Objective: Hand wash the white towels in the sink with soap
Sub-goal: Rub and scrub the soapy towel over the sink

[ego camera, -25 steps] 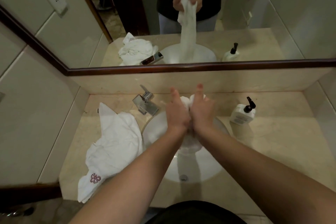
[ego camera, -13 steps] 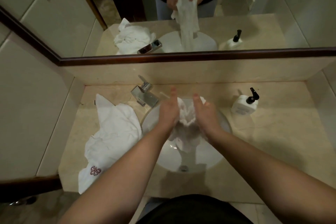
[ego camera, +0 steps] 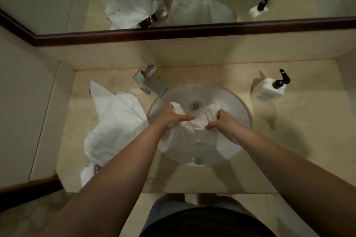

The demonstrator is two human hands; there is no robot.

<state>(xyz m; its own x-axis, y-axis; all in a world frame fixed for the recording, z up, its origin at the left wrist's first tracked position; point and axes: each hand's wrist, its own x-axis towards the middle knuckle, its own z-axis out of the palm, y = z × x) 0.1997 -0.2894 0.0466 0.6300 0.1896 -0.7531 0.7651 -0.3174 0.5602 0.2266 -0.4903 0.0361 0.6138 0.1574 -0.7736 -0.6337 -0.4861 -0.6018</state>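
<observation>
Scrubbing step: left hand (ego camera: 174,116) and right hand (ego camera: 224,124) grip towel (ego camera: 194,124) over sink (ego camera: 244,109).
Next, probably, soap from bottle (ego camera: 269,89) at counter's back right.

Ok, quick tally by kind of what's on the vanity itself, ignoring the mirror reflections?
White cloth towels: 2, one in both hands over the round white sink basin, one crumpled on the counter
White pump soap bottles with black nozzle: 1
Chrome faucets: 1
Total: 4
</observation>
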